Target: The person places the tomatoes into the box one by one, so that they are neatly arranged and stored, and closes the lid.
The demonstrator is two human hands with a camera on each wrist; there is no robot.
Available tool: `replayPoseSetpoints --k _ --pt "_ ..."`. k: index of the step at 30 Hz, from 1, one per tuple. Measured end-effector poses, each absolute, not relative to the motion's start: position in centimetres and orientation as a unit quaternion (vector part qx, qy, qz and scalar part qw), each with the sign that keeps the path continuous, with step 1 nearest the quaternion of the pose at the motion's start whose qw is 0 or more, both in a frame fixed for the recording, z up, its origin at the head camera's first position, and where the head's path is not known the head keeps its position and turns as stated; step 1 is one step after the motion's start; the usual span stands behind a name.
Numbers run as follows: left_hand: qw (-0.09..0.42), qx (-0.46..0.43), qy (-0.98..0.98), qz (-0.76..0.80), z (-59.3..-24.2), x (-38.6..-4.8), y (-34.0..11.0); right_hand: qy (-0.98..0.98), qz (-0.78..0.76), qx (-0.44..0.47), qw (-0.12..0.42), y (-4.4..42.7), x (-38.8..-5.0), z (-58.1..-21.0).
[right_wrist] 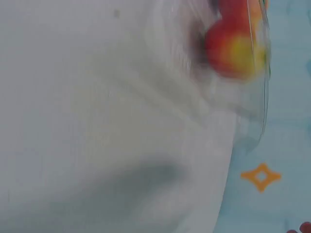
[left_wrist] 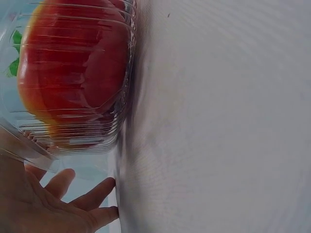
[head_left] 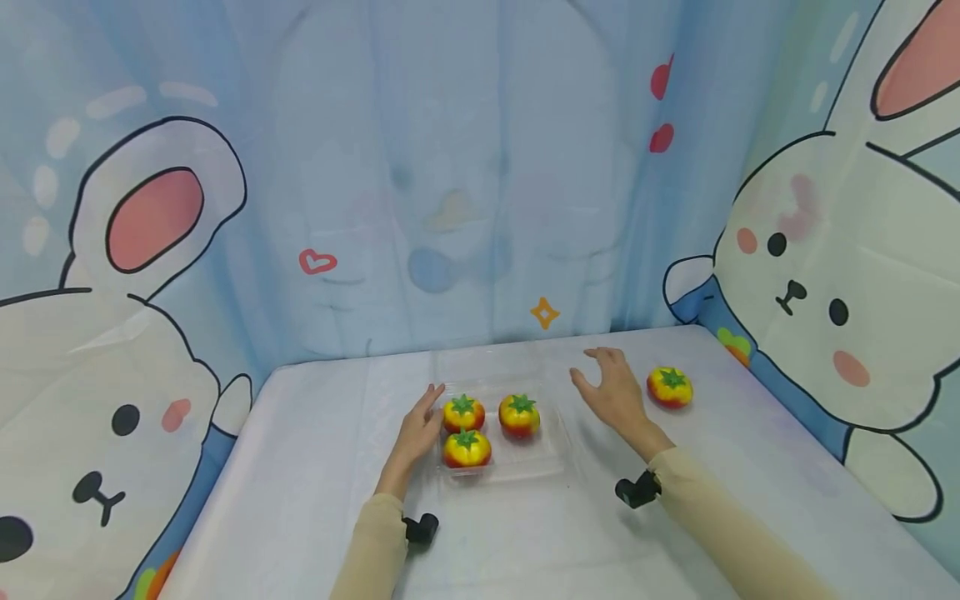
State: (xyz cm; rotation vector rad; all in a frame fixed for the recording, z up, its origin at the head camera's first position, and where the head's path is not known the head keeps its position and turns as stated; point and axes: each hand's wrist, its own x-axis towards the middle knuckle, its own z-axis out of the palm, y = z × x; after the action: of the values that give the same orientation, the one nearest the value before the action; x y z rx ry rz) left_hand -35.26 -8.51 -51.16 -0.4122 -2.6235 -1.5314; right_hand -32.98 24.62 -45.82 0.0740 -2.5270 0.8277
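Three fruits (head_left: 519, 416) in one clear box (head_left: 528, 458), one outside (head_left: 670, 387); two hands (head_left: 417, 433) (head_left: 617, 395), fingers spread.

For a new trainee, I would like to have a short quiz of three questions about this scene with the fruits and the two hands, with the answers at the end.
1. How many round yellow-and-red fruits with green leafy tops are inside the clear plastic container?
2. True or false: the person's bare right hand holds nothing.
3. Where is the fourth fruit?
A) Inside the container
B) On the white-covered table, right of the container
C) Left of the container

Key: 1. Three; 2. True; 3. B
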Motion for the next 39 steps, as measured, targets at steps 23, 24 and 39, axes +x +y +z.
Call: replayPoseSetpoints --k 23,24,39 --pt "0.038 -0.132 -0.855 -0.500 -50.9 -35.4 -8.7 -0.893 0.390 -0.191 0.114 36.0 -33.0 -49.7" --pt "0.037 -0.132 -0.854 -0.502 -50.9 -35.3 -8.7 -0.892 0.392 -0.194 0.110 36.1 -33.0 -49.9" --pt "0.049 -0.145 -0.850 -0.504 -51.5 -35.5 -8.8 -0.882 0.404 -0.212 0.120 37.0 -32.9 -50.7"
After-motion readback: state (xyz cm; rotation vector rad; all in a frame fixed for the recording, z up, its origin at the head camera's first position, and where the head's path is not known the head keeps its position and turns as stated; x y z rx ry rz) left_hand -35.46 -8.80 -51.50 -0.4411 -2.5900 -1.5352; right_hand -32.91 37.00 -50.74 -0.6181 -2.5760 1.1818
